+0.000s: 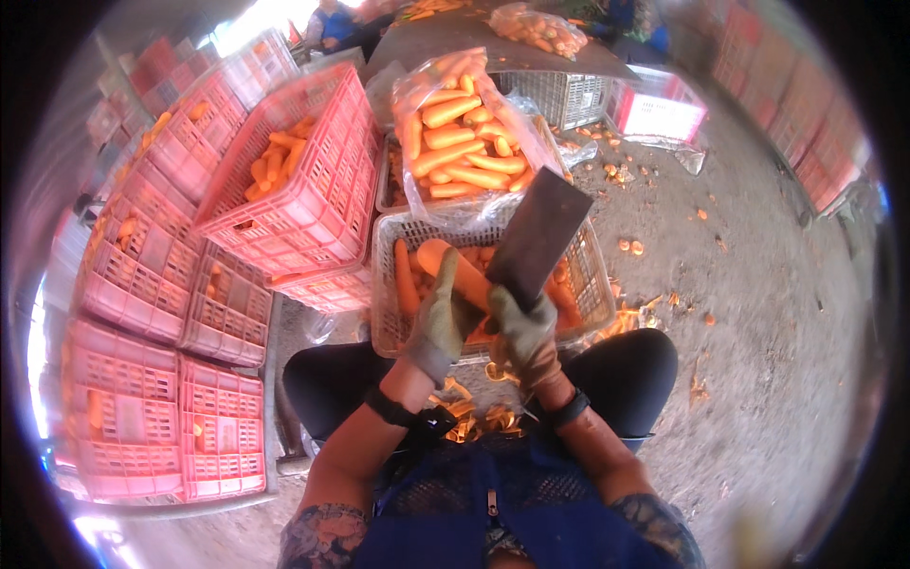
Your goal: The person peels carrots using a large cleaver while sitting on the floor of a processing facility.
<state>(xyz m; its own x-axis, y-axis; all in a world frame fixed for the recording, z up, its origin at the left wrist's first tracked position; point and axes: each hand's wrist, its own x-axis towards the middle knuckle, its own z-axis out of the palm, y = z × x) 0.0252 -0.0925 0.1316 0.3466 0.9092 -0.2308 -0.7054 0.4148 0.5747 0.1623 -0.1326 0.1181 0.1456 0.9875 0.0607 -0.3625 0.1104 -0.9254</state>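
My left hand (436, 326), in a soiled work glove, grips a thick orange carrot (462, 276) with the thumb laid along it. In my right hand (525, 328), also gloved, is the handle of a cleaver (542, 236). Its broad dark blade points up and away to the right. The carrot's near end reaches close to the right glove; I cannot tell whether they touch. Both hands are over the near side of a pale plastic crate (603, 299) between my knees. More carrots (407, 279) lie inside that crate, partly hidden by the hands and blade.
An opened clear plastic bag (537, 146) full of carrots rests beyond the crate. Pink crates (320, 181) with carrots stand stacked along the left. A table (441, 43) bears another bagged heap (540, 32). Orange peelings (462, 419) litter the ground below me. People sit farther off.
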